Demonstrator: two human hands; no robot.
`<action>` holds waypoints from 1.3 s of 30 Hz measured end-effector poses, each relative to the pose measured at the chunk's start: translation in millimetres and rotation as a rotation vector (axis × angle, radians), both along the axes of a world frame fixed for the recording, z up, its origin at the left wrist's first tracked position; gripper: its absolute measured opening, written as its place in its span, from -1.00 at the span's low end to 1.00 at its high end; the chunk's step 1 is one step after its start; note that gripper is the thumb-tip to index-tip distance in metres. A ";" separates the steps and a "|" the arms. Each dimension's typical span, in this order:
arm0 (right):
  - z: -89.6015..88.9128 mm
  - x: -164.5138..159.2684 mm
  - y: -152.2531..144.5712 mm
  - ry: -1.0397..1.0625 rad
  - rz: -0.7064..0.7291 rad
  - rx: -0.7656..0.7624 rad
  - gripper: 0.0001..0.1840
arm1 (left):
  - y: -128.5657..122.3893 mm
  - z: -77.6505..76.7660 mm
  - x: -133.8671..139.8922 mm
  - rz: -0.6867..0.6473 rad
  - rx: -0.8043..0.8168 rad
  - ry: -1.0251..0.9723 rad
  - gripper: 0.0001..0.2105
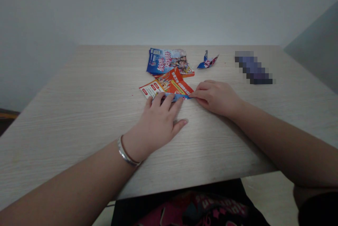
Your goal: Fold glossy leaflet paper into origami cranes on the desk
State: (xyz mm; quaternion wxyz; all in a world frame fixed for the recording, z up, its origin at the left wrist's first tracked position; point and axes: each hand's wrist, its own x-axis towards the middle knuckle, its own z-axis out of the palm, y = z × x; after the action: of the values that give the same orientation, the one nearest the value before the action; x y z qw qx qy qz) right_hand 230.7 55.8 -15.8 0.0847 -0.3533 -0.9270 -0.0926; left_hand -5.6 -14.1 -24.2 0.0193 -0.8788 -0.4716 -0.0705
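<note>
A colourful printed paper flyer (176, 84), orange, white and blue, lies partly folded on the table with a narrow blue strip turned over along its near edge. My left hand (160, 122) rests on it from the near side, fingers spread with the tips on the folded strip. At the flyer's right corner, my right hand (218, 97) pinches the paper between thumb and forefinger. The left fingers cover part of the fold. Just behind lies a stack of blue printed flyers (169, 60), touching or slightly overlapped by the orange one.
A folded paper crane (208, 62) sits right of the stack. Farther right lies a dark, pixelated rectangular object (253, 67), its kind unclear. The pale wooden table (87, 88) reaches the wall at the back, and its near edge is close to my lap.
</note>
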 end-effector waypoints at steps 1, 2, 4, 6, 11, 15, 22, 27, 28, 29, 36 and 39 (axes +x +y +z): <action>-0.2 0.0 0.5 0.000 0.005 0.001 -0.70 | 0.0 0.3 0.2 0.003 0.000 0.001 -0.36; -0.3 0.0 1.0 -0.001 0.010 0.001 -0.70 | -0.1 0.8 0.5 0.008 -0.005 0.006 -0.37; 0.0 -0.4 1.7 -0.008 0.013 -0.003 -0.70 | -0.5 2.6 1.4 0.019 -0.024 0.017 -0.38; 0.8 -1.2 1.7 -0.012 0.008 -0.009 -0.70 | -0.8 4.4 2.4 0.028 -0.041 0.020 -0.39; 2.2 -3.1 0.8 -0.003 0.015 -0.013 -0.71 | -1.3 5.1 3.2 0.034 -0.042 0.026 -0.40; 1.6 -3.2 2.0 0.007 0.018 -0.008 -0.70 | -1.5 3.6 2.8 0.034 -0.039 0.041 -0.39; 1.0 -3.5 1.1 0.033 -0.011 -0.030 -0.72 | -1.5 3.5 2.2 0.033 -0.042 0.039 -0.38; 3.0 -5.6 -2.6 0.075 -0.069 -0.093 -0.76 | -1.0 4.4 1.1 0.019 -0.025 0.038 -0.41; 3.3 -5.5 -2.9 0.082 -0.077 -0.104 -0.77 | -0.9 4.6 1.0 0.018 -0.021 0.038 -0.42; 3.6 -5.0 -3.0 0.084 -0.078 -0.113 -0.76 | -0.8 5.0 1.1 0.016 -0.018 0.039 -0.42; 1.3 3.6 -1.0 0.086 0.018 -0.084 -0.72 | -0.9 11.9 4.6 0.049 -0.042 0.074 -0.50; -0.2 3.9 -1.9 0.080 0.034 -0.058 -0.65 | -1.1 13.8 5.4 0.051 -0.014 0.076 -0.52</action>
State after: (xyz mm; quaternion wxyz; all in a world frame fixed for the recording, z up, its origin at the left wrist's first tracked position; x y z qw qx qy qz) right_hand 234.6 53.9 -16.0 0.1131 -0.3431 -0.9311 -0.0500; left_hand -0.2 -15.2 -10.5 0.0329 -0.8685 -0.4935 -0.0330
